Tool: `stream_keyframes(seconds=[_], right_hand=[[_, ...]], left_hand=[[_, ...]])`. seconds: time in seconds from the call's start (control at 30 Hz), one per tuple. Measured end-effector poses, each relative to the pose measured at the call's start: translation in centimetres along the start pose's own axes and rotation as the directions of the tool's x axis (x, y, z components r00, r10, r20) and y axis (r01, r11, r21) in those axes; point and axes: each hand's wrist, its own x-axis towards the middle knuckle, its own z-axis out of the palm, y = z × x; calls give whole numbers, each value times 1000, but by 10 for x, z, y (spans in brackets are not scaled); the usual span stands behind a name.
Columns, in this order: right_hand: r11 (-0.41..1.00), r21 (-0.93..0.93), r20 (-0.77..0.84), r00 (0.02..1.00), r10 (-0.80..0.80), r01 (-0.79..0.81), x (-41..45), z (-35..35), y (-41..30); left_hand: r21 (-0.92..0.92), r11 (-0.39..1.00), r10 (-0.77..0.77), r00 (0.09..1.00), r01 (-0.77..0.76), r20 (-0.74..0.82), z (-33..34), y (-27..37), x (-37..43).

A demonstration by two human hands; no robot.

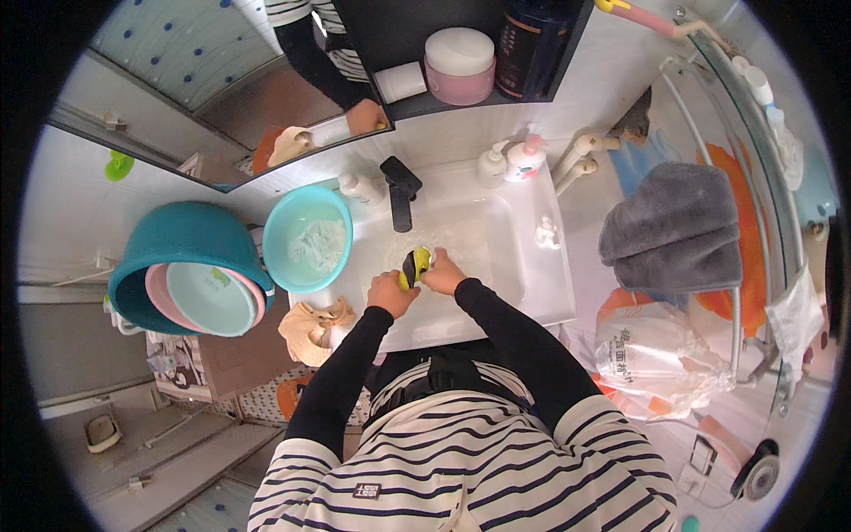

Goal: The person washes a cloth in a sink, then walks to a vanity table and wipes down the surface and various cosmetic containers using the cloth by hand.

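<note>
A yellow and dark cloth (415,267) is stretched and bunched between my two hands, low over the white washbasin (495,229). My left hand (391,292) grips its lower left end. At its right side, my right hand (444,271) has hold of it, thumb and fingers partly hidden. Behind the cloth stands a black faucet (401,193), its spout pointing towards me. To the left, a turquoise basin (271,243) contains pale wet cloth (318,245) in water. A beige cloth item (307,332) lies at the washbasin's front left corner.
Two pump bottles (508,163) and a white bottle (359,188) stand along the back rim. A mirrored cabinet (459,110) overhangs the washbasin. Nested tubs (193,226) are at left. At right, a grey towel (671,229) hangs on a rail above a plastic bag (655,352).
</note>
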Motion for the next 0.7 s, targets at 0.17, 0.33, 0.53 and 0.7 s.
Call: stream_keyframes(seconds=[0.17, 0.33, 0.53, 0.7], right_hand=[[741, 450, 477, 835, 273, -499, -29, 11, -57], [722, 571, 244, 921, 305, -391, -56, 39, -67], [760, 592, 104, 960, 261, -270, -115, 29, -79], [721, 687, -106, 968, 226, -93, -202, -7, -82]], left_hand=[[-87, 996, 18, 1000, -18, 1, 6, -28, -36], [-682, 713, 25, 966, 162, 256, 7, -62, -52], [-827, 448, 63, 911, 339, 407, -4, -78, -44], [-822, 569, 456, 821, 28, 343, -11, -19, -68]])
